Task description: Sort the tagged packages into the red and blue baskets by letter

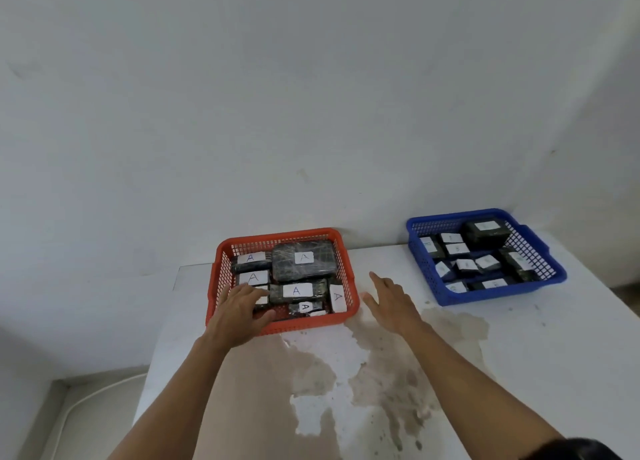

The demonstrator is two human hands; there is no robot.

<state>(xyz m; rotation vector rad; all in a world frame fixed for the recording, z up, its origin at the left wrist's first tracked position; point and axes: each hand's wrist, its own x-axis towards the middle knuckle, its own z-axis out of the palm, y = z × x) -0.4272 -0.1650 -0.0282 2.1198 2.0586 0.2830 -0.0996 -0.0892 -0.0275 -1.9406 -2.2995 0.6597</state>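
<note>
The red basket (221,265) stands at the table's back left and holds several black wrapped packages with white tags marked A, the largest package (304,259) at its back. My left hand (239,312) reaches over the basket's front left corner, fingers spread loosely over a package there; whether it holds anything is hidden. My right hand (393,298) hovers open, fingers straight, just right of the red basket, holding nothing. The blue basket (550,263) at the back right holds several tagged black packages; their letters are too blurred to read.
The white table (554,355) has a large worn, stained brown patch in its middle (374,366). A plain wall rises right behind both baskets. The floor lies below the table's left edge.
</note>
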